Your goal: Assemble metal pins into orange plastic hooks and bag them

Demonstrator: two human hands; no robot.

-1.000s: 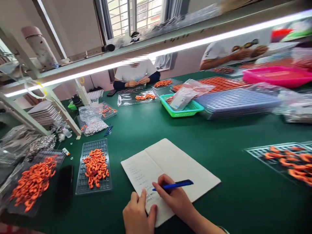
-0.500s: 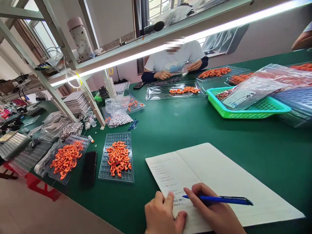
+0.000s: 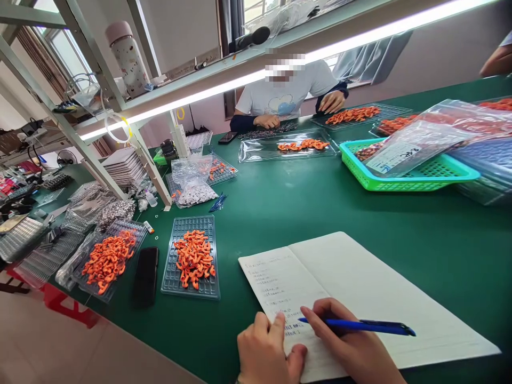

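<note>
An open notebook (image 3: 384,298) lies on the green table in front of me, its left page carrying several lines of handwriting. My right hand (image 3: 348,336) is closed around a blue pen (image 3: 360,325), whose tip points left, at or just above the written lines. At the left page's edge, my left hand (image 3: 266,349) holds the notebook down, fingers curled and thumb on the paper.
Orange curved pieces are heaped on a clear tray (image 3: 168,282) and on another tray (image 3: 140,232) farther left. Between them lies a black phone (image 3: 146,277). A green basket (image 3: 400,184) holds bagged parts. Across the table sits a co-worker (image 3: 288,101) beneath a lit shelf.
The co-worker's hand on the right of the view has lowered toward the orange pieces. My hands and the pen have hardly moved; the view has shifted slightly.
</note>
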